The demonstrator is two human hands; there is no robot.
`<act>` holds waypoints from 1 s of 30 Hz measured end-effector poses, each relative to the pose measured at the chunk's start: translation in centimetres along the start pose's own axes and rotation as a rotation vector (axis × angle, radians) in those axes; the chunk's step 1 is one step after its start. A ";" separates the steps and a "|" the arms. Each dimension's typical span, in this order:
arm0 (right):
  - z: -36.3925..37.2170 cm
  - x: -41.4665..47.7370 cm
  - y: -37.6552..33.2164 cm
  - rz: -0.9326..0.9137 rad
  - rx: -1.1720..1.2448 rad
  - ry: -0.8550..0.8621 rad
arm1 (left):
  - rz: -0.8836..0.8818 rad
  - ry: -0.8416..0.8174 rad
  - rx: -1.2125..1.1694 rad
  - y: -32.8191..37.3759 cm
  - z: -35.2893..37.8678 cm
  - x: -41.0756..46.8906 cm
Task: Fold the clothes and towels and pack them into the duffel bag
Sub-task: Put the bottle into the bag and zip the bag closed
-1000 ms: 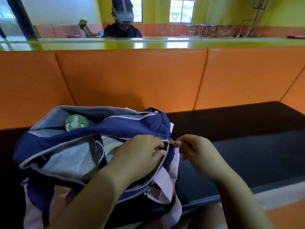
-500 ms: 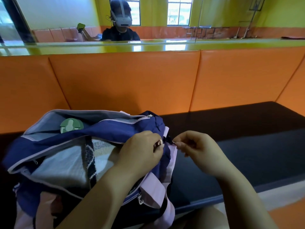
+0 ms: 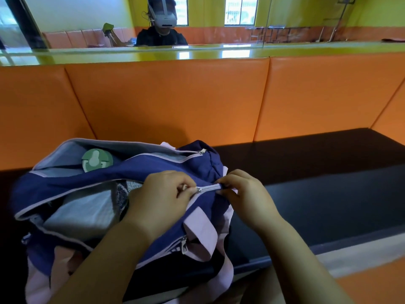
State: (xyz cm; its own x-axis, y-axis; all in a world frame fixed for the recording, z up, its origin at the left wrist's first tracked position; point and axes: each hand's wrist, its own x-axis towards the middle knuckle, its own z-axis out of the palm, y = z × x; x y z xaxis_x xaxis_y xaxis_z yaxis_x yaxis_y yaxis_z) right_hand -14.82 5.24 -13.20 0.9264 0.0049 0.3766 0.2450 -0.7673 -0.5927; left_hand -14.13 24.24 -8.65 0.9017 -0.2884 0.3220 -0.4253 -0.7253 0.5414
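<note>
Orange padded panels (image 3: 175,102) form the back wall, topped by a glossy yellow-green ledge (image 3: 219,52). Beyond the ledge sits a person (image 3: 162,36) in a dark top.

Below the panels lies a dark mat (image 3: 317,194). A navy bag (image 3: 153,167) with pale lilac trim rests on the left part of the mat, directly under both hands.

The bag's main opening gapes on the left. Inside it lie a folded pale grey cloth (image 3: 81,213) and, just right of that, a speckled towel (image 3: 122,189). A round green disc (image 3: 96,160) sits in a second open pocket at the back of the bag. A lilac strap (image 3: 203,233) hangs over the bag's near side.

The left hand (image 3: 162,198) lies over the middle of the opening. Its fingers are curled, and its thumb and fingertips pinch the zip slider (image 3: 199,189). The short stretch of zip (image 3: 209,188) to the right of the slider is closed.

The right hand (image 3: 245,194) is at the bag's right end, where the zip finishes. Its fingers are curled and pinch the fabric there. Only the closed stretch of zip separates the two hands.
</note>
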 end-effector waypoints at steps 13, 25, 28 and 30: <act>1.3 -0.2 -3.6 -0.122 -0.410 0.139 | -0.120 0.066 -0.016 -3.5 -4.3 -2.8; 2.7 -0.7 -4.3 -0.161 -0.249 0.049 | -0.174 0.265 -0.136 -8.5 -8.3 -6.1; 3.2 -0.5 -5.4 -0.151 -0.324 0.066 | -0.172 0.322 -0.127 -10.2 -9.8 -7.5; 3.7 -0.1 -7.2 -0.195 -0.345 0.064 | -0.155 0.340 -0.109 -10.7 -9.6 -7.7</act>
State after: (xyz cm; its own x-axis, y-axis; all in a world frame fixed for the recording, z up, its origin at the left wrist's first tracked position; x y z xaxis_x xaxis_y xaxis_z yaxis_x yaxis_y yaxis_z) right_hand -15.62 13.19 -11.63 0.8494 0.1403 0.5088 0.2942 -0.9262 -0.2358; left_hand -17.33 40.24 -9.44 0.8868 0.0565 0.4587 -0.3080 -0.6678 0.6777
